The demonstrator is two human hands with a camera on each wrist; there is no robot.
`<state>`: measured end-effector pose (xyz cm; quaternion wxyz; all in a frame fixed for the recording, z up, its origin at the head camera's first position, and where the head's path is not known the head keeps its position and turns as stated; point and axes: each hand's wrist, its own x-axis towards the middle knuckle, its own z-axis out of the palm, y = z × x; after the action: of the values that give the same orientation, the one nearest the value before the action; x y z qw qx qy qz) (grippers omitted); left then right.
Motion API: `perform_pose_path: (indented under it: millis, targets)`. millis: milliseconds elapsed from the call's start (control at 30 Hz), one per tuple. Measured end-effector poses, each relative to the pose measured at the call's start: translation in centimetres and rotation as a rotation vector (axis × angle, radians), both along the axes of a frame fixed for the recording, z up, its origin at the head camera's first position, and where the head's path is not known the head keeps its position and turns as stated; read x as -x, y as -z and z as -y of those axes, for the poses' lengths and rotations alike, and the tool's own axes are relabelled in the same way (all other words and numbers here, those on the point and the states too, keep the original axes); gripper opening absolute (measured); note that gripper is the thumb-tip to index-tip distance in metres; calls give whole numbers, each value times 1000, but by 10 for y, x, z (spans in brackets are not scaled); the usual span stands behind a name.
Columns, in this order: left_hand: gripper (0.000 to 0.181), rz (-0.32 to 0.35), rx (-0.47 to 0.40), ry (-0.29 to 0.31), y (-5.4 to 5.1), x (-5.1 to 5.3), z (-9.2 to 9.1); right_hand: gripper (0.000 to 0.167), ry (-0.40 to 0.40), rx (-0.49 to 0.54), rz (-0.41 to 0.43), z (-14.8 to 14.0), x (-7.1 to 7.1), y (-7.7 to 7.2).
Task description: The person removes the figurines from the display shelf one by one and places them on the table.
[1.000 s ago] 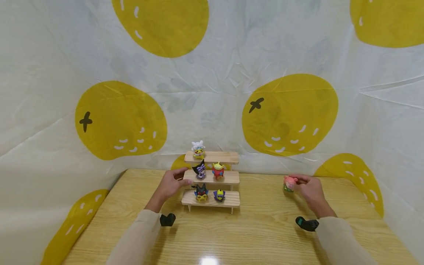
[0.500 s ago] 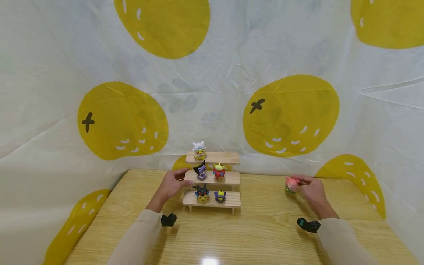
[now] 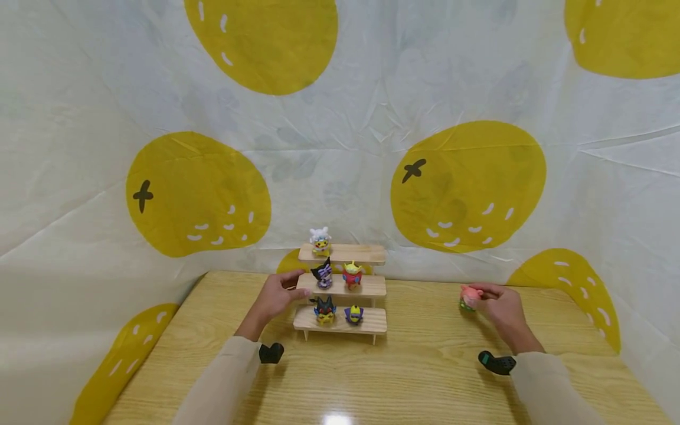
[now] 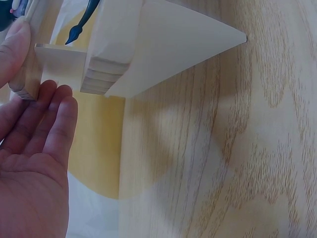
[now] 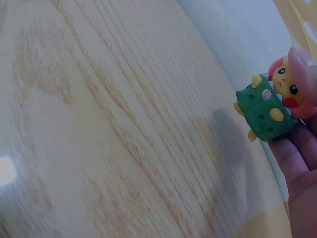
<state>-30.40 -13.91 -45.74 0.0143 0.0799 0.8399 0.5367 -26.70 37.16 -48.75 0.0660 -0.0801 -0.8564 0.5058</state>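
A three-tier wooden display stand (image 3: 374,319) holds several small figurines. My left hand (image 3: 276,297) grips the left end of its middle shelf (image 4: 26,82), thumb over the board and fingers beneath. On that tier stand a black-and-purple figurine (image 3: 323,275) and a red figurine with a yellow-green head (image 3: 352,276). My right hand (image 3: 502,310) pinches a Pikachu figurine (image 5: 265,111) with a pink hood and green body, to the right of the stand. It is tilted in the right wrist view; whether it touches the table I cannot tell.
A white-hooded yellow figurine (image 3: 320,241) stands on the top tier's left. The bottom tier bears a black-eared figurine (image 3: 325,311) and a purple-caped yellow one (image 3: 354,314). A white cloth with yellow fruit shapes (image 3: 340,189) hangs behind the wooden table (image 3: 414,378).
The head view has shifted slightly. Both hands keep their hold, the left on the shelf and the right on the Pikachu figurine, which has moved barely to the right.
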Motion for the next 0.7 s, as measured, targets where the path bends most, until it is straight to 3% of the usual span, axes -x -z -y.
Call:
perform_pose_path:
  millis: [333,700]
  targets:
    - [62,-9,-3,10,-2,2,-3,55,-14,37,-37,-1,0,1]
    - [61,-4,-1,0,-2,-1,-1,53,-18,55,2,1,0,4]
